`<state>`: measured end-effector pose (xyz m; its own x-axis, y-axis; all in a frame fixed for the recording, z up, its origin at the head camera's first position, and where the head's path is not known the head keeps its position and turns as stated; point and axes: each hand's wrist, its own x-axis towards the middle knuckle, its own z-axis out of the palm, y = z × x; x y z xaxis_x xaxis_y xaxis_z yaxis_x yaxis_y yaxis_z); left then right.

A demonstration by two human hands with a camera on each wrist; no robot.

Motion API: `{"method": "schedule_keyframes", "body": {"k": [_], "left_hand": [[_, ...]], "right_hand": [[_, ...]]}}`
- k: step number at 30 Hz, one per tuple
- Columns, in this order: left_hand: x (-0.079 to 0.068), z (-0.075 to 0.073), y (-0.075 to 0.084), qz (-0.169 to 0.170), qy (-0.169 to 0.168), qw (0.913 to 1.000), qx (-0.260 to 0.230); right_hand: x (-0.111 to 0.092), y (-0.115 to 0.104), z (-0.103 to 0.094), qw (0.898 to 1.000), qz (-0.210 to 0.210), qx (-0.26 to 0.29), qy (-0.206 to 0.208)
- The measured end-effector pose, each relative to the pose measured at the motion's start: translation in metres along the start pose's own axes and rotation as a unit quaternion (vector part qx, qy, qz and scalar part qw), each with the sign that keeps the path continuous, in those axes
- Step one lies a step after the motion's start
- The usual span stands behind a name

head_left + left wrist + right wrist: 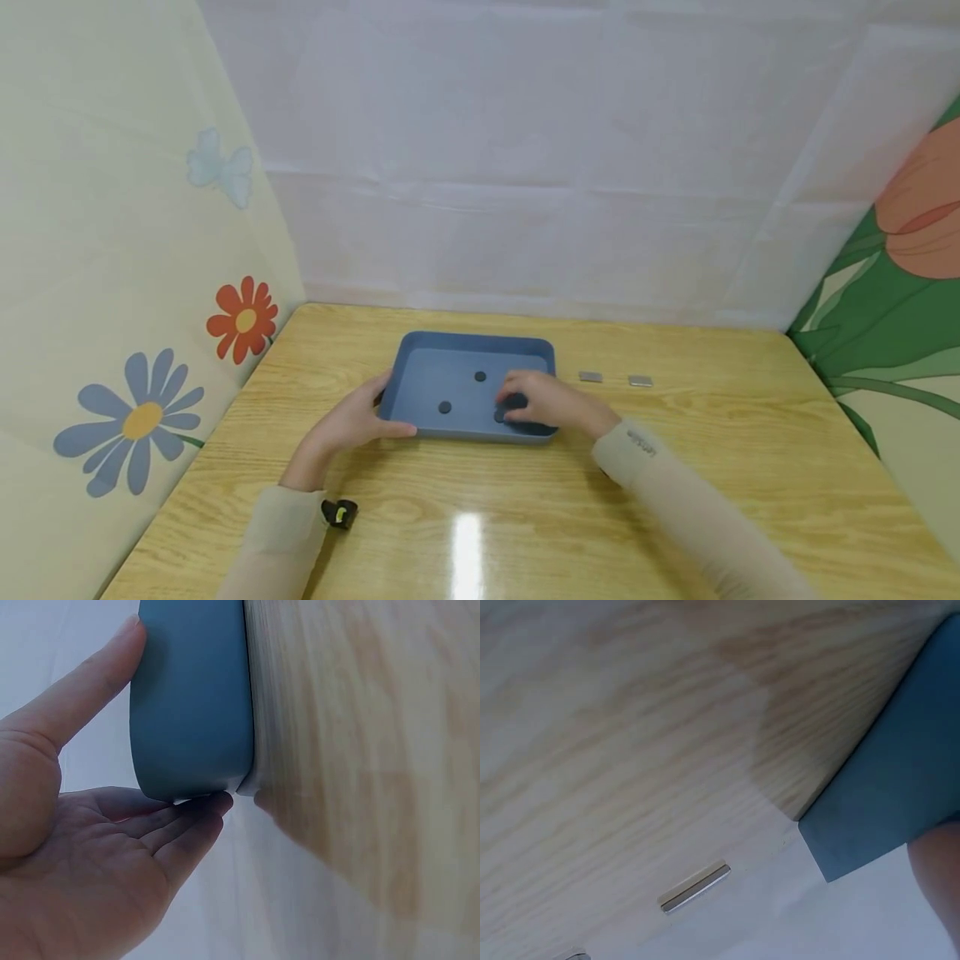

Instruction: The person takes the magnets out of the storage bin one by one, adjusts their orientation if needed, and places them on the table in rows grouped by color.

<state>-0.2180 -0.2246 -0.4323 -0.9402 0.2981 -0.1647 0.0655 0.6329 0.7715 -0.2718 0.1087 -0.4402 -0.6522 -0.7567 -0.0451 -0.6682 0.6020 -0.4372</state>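
A shallow blue-grey tray [431, 367] lies on the wooden table. My left hand [356, 417] holds its near left corner, thumb along the front rim and fingers against the left side. In the left wrist view, the thumb touches the upper edge of the tray [191, 697] and the fingertips meet its side lower down. Two small black discs, a nearer one [445, 407] and a farther one [480, 377], lie inside. Over the tray's right part, my right hand [551, 400] has thumb and index finger at a third black disc [499, 416], pinching it.
Two small grey rectangular pieces, one closer [590, 377] and one farther right [640, 381], lie on the table [420, 517] beyond the tray's right side. A small black object with a yellow mark [341, 513] is beside my left sleeve. A white sheet [525, 167] hangs behind the table.
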Motion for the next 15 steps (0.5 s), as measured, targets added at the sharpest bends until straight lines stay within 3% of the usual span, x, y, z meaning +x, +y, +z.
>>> {"method": "schedule_keyframes", "body": {"k": [15], "left_hand": [[0.0006, 0.0008, 0.0002, -0.008, -0.003, 1.0000, -0.002]], "right_hand": [[0.0064, -0.0040, 0.0073, 0.999, 0.012, -0.035, 0.005]]}}
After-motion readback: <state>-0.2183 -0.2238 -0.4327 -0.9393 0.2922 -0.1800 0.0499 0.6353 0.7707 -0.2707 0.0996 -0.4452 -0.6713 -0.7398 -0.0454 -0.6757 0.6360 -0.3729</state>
